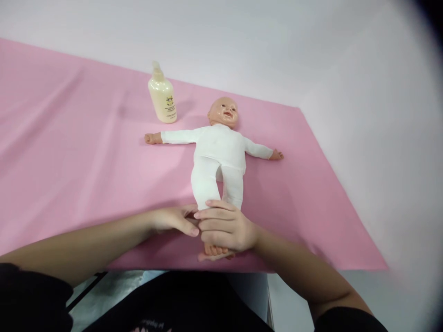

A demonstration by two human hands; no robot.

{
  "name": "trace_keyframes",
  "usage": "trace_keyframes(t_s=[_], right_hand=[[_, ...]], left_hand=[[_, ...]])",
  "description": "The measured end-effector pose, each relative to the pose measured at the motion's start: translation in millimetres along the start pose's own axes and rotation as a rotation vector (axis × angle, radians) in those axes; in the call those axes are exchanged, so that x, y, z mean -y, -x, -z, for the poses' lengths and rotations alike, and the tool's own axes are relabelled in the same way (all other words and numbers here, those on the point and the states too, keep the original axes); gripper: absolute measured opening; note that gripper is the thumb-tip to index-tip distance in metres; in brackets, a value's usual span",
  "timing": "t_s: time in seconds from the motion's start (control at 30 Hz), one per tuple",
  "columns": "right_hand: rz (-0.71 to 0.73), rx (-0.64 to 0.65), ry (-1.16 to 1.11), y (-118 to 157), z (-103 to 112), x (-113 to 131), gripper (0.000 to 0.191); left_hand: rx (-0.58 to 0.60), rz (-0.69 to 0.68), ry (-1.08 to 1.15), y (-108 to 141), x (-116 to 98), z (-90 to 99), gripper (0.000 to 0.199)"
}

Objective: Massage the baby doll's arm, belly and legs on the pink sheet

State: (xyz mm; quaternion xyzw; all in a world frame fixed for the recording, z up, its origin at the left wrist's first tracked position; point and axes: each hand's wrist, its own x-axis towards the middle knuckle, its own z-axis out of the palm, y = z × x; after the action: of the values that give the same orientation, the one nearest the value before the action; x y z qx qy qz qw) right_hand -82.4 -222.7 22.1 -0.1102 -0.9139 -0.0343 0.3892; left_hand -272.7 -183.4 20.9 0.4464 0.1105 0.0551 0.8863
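Observation:
A bald baby doll (221,147) in a white long-sleeved top and white trousers lies on its back, arms spread, head away from me. My right hand (228,227) is wrapped over one lower leg near the ankle, with bare toes showing below its fingers. My left hand (176,220) is at the left side of the same leg. Its thumb is on the near side, and its other fingers pass behind the leg, mostly hidden. The doll's other foot is largely covered by my right hand.
A pale yellow pump bottle (163,99) with a cartoon label stands upright left of the doll's head. Pink cloth (69,152), lightly creased, covers the table, whose near edge runs just below the doll's feet. A white wall (221,41) rises behind.

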Motion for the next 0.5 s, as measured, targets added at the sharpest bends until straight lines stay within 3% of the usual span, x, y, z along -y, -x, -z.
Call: trace_keyframes(t_s=[0.17,0.27,0.4,0.5], right_hand=[[0.14,-0.022,-0.032,1.6,-3.2,0.2,0.035],[0.093,-0.061,-0.021,-0.8,0.0,-1.0,0.032],[-0.015,0.028,0.068,-3.3,5.4,-3.4,0.022],[-0.043,0.023,0.047,-3.6,6.2,-1.6,0.019]], left_hand=[[-0.102,-0.035,0.12,1.1,1.7,-1.4,0.065],[-0.063,-0.047,0.148,-0.4,2.0,-1.8,0.069],[0.0,-0.07,0.193,-2.1,0.8,-2.7,0.077],[-0.007,-0.051,0.192,-1.7,1.2,-3.0,0.082]])
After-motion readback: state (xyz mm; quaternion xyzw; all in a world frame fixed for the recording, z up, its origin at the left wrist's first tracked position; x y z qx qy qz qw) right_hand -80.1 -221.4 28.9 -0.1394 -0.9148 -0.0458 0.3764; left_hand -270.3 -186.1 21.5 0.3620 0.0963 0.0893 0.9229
